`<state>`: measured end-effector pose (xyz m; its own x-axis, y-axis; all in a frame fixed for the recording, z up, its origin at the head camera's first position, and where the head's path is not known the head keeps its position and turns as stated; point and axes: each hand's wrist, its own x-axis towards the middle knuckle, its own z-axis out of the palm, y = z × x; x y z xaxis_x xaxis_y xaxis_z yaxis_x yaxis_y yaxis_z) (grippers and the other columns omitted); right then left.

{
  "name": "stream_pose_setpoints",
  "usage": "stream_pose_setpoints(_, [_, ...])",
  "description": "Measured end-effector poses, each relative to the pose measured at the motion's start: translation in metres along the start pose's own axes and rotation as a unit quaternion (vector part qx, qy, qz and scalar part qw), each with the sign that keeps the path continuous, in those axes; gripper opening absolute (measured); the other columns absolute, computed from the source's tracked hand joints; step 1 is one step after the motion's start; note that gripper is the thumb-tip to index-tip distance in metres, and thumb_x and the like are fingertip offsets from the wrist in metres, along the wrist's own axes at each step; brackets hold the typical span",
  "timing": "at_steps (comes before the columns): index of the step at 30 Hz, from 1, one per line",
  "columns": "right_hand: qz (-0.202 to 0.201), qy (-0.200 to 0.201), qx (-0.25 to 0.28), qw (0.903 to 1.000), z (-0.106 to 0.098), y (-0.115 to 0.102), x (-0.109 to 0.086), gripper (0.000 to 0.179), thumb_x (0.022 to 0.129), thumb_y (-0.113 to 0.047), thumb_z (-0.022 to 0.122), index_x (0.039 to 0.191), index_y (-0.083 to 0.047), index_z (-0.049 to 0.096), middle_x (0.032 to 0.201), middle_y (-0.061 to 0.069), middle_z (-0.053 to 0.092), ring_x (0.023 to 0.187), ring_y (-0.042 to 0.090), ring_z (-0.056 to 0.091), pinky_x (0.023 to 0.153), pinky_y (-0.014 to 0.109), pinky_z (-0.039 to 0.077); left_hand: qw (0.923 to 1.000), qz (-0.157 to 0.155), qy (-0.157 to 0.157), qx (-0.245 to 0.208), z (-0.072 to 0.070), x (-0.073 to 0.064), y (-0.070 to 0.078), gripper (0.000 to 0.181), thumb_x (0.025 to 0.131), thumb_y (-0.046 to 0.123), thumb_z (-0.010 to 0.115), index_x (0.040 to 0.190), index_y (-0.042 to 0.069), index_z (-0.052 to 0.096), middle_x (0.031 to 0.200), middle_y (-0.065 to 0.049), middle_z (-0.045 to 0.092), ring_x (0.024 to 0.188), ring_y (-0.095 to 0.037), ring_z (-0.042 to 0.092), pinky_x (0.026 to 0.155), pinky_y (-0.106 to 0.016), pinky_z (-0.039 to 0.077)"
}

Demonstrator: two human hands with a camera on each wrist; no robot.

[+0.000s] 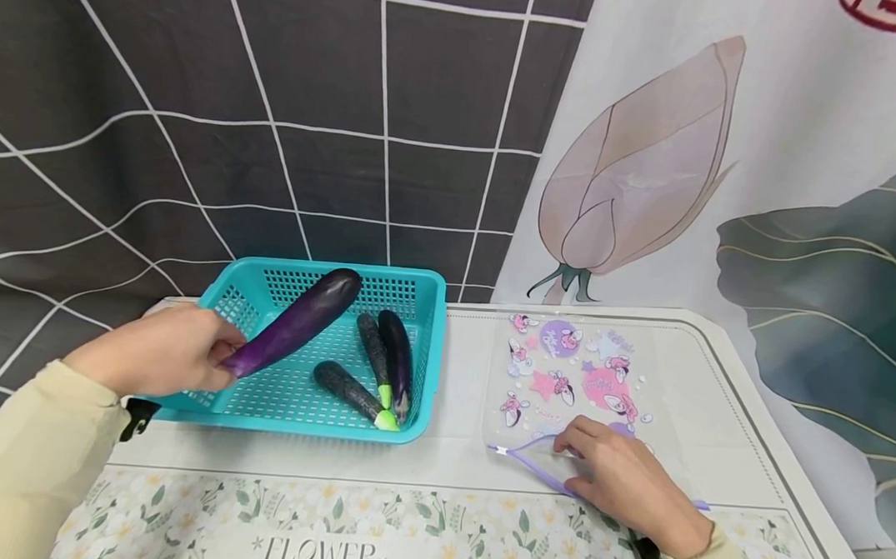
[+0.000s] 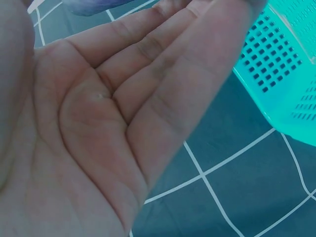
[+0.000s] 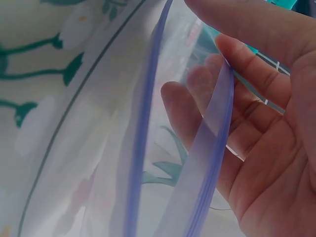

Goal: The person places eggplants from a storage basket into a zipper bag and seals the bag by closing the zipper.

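Observation:
My left hand (image 1: 178, 351) holds a large purple eggplant (image 1: 296, 323) by its narrow end, tilted over a turquoise basket (image 1: 435, 354). In the left wrist view the palm (image 2: 98, 113) fills much of the picture, and only a sliver of the eggplant (image 2: 94, 6) shows at the top. My right hand (image 1: 620, 475) grips the parted mouth of a clear zip bag (image 1: 556, 376) with pink and purple cartoon prints. Its fingers (image 3: 182, 108) curl at one purple zip strip (image 3: 210, 163), partly visible through the film. The white slider (image 1: 499, 450) sits at the mouth's left end.
Inside the basket lie a slim dark eggplant (image 1: 395, 361) and two dark, green-ended vegetables (image 1: 346, 388), like small zucchini. A flower-patterned mat (image 1: 422, 520) covers the white table's front. Behind hang a dark grid cloth (image 1: 325, 174) and a pale flower-print cloth (image 1: 689, 265).

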<state>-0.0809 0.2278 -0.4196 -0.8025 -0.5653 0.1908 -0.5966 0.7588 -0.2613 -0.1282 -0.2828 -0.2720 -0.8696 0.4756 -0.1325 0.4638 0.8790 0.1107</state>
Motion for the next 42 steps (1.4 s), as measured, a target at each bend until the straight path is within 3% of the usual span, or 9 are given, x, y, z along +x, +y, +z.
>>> stream_pose_setpoints(6, [0.004, -0.002, -0.005, 1.0000, 0.002, -0.001, 0.000, 0.043, 0.064, -0.015, 0.093, 0.098, -0.020, 0.068, 0.098, -0.014, 0.060, 0.075, 0.002, 0.055, 0.061, 0.027, 0.050, 0.9995, 0.001, -0.006, -0.030, 0.001, 0.000, 0.005, 0.024, 0.078, 0.015, 0.077, 0.068, 0.023, 0.057, 0.055, 0.012, 0.027, 0.050, -0.004, 0.029, 0.050, -0.023, 0.025])
stream_pose_setpoints(12, [0.006, 0.002, -0.013, 0.9999, 0.003, -0.001, 0.000, 0.045, 0.063, -0.015, 0.094, 0.099, -0.020, 0.067, 0.098, -0.013, 0.059, 0.076, 0.003, 0.058, 0.060, 0.029, 0.051, 0.9972, 0.003, -0.009, -0.074, 0.000, 0.000, 0.014, 0.015, 0.078, 0.012, 0.076, 0.076, 0.021, 0.064, 0.056, 0.013, 0.029, 0.052, -0.002, 0.031, 0.051, -0.023, 0.027])
stream_pose_setpoints(16, [0.008, 0.003, -0.018, 0.9998, 0.004, -0.001, 0.000, 0.046, 0.063, -0.015, 0.094, 0.100, -0.020, 0.066, 0.099, -0.012, 0.060, 0.073, 0.002, 0.056, 0.059, 0.028, 0.051, 0.9965, 0.016, -0.001, -0.082, 0.001, 0.000, 0.022, 0.013, 0.079, 0.011, 0.075, 0.079, 0.020, 0.066, 0.056, 0.014, 0.027, 0.051, -0.002, 0.028, 0.051, -0.023, 0.025])
stream_pose_setpoints(23, [0.009, 0.002, -0.019, 0.9998, 0.005, -0.001, 0.000, 0.047, 0.063, -0.016, 0.094, 0.102, -0.018, 0.067, 0.100, -0.010, 0.059, 0.069, 0.000, 0.047, 0.057, 0.026, 0.048, 0.9952, 0.008, -0.001, -0.098, 0.000, -0.002, 0.036, 0.012, 0.078, 0.008, 0.073, 0.084, 0.018, 0.068, 0.055, 0.014, 0.027, 0.048, 0.000, 0.028, 0.049, -0.022, 0.026])
stream_pose_setpoints(28, [0.003, 0.010, -0.023, 0.9997, 0.006, -0.001, 0.000, 0.050, 0.062, -0.016, 0.095, 0.104, -0.017, 0.066, 0.102, -0.009, 0.059, 0.067, 0.001, 0.046, 0.056, 0.027, 0.047, 0.9960, 0.020, 0.010, -0.086, 0.001, -0.004, 0.046, 0.014, 0.078, 0.009, 0.074, 0.087, 0.018, 0.069, 0.054, 0.015, 0.032, 0.048, 0.000, 0.031, 0.048, -0.022, 0.027])
stream_pose_setpoints(37, [0.006, 0.022, -0.041, 0.9989, 0.006, -0.002, 0.000, 0.059, 0.060, -0.018, 0.096, 0.110, -0.017, 0.066, 0.107, -0.007, 0.058, 0.080, 0.006, 0.059, 0.061, 0.029, 0.052, 0.9961, 0.038, 0.032, -0.072, 0.003, -0.009, 0.066, 0.015, 0.076, 0.010, 0.075, 0.086, 0.020, 0.068, 0.057, 0.015, 0.042, 0.052, -0.001, 0.036, 0.048, -0.022, 0.029])
stream_pose_setpoints(42, [0.008, 0.021, -0.042, 0.9989, 0.006, -0.002, 0.001, 0.061, 0.059, -0.018, 0.097, 0.113, -0.017, 0.066, 0.107, -0.005, 0.057, 0.080, 0.007, 0.057, 0.063, 0.029, 0.052, 0.9951, 0.048, 0.042, -0.075, 0.007, -0.010, 0.077, 0.016, 0.076, 0.010, 0.074, 0.084, 0.021, 0.067, 0.059, 0.016, 0.045, 0.054, 0.000, 0.037, 0.048, -0.021, 0.030])
